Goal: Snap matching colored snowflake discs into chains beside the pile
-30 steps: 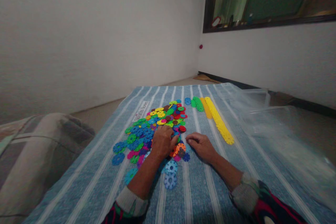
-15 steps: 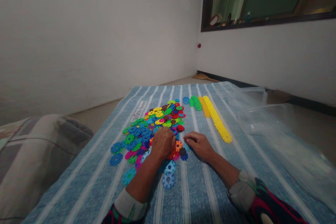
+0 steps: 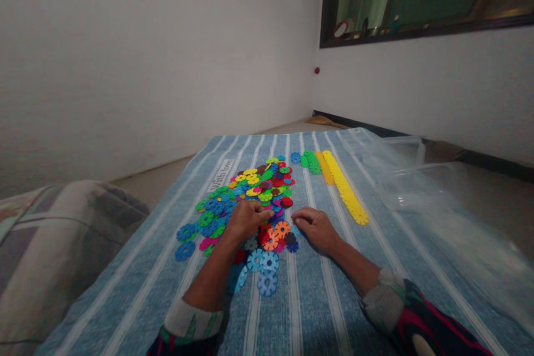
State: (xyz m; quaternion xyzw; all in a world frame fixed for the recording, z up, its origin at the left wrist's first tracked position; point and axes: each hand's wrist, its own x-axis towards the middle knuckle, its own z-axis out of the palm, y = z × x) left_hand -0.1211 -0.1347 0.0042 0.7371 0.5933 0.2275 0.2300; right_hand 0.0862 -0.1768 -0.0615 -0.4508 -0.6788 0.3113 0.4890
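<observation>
A heap of colourful notched plastic discs point(image 3: 225, 208) lies across the middle of the cloth. My left hand point(image 3: 246, 221) is over the heap's near part, its fingers curled and the thumb pointing right; whatever it may hold is hidden. Beside the heap's right edge, my right hand point(image 3: 316, 228) rests low with thumb and fingers drawn together, and I cannot make out anything between them. Orange discs point(image 3: 282, 229) and a dark blue disc point(image 3: 293, 246) lie between the hands. Light blue discs point(image 3: 267, 283) sit nearest me.
Beyond my right hand lie a long overlapping yellow row point(image 3: 346, 189), a shorter orange row point(image 3: 325, 168), green discs point(image 3: 311, 162) and one blue disc point(image 3: 296, 158). Clear plastic containers point(image 3: 417, 186) stand at the right. A striped cloth point(image 3: 258, 328) covers the table.
My left hand has shifted left and turned, baring orange and red discs that it had covered. My right hand has stayed almost in place.
</observation>
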